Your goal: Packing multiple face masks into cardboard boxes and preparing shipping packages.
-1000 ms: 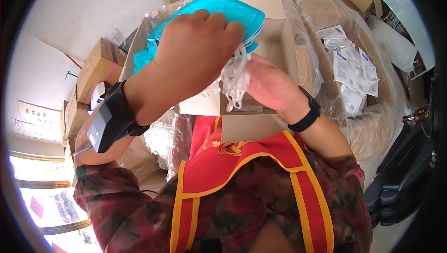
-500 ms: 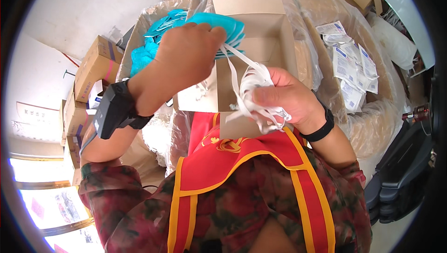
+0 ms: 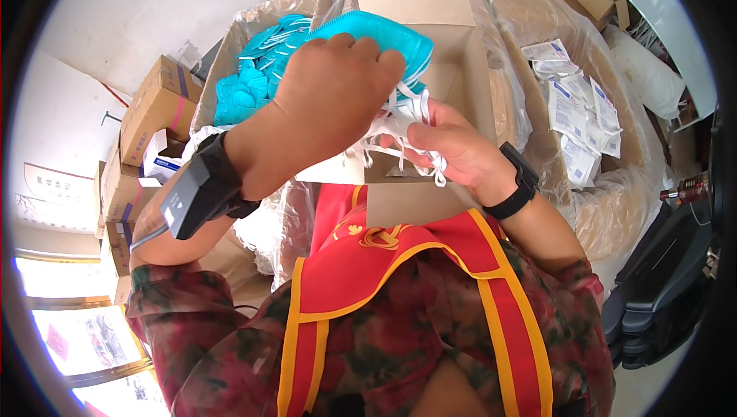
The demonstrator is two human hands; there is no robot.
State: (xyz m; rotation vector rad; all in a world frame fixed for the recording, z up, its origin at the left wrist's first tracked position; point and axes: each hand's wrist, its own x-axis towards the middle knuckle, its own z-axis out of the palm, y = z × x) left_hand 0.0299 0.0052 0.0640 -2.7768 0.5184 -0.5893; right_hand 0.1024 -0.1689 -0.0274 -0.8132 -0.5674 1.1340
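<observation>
Left hand (image 3: 330,102): raised over the open carton, back of the hand to the camera; grip curled down onto a stack of teal face masks (image 3: 384,33), fingers pressed over its top edge.
Right hand (image 3: 449,148): just below and to the right of the left hand; grip pinched on a bunch of white elastic straps (image 3: 399,121) that trail from the masks, some looped over the fingers.
Teal face masks: held in the air above the carton's left wall, partly hidden by the left hand; the straps hang from their underside.
Small cardboard box (image 3: 430,48): open, flaps up, directly under both hands and against the person's chest; inside looks bare where visible.
Bin of loose masks (image 3: 253,79): plastic-lined carton to the left of the small box, heaped with more teal masks.
Wrapped packets (image 3: 576,110): white sealed packets lying in a plastic-lined carton to the right.
Wrists: black device strapped on the left wrist (image 3: 192,194); black band on the right wrist (image 3: 518,190).
Clothing: red sash with yellow trim (image 3: 368,279) over a dark patterned shirt.
Surroundings: closed brown cartons (image 3: 153,106) stacked at far left.
</observation>
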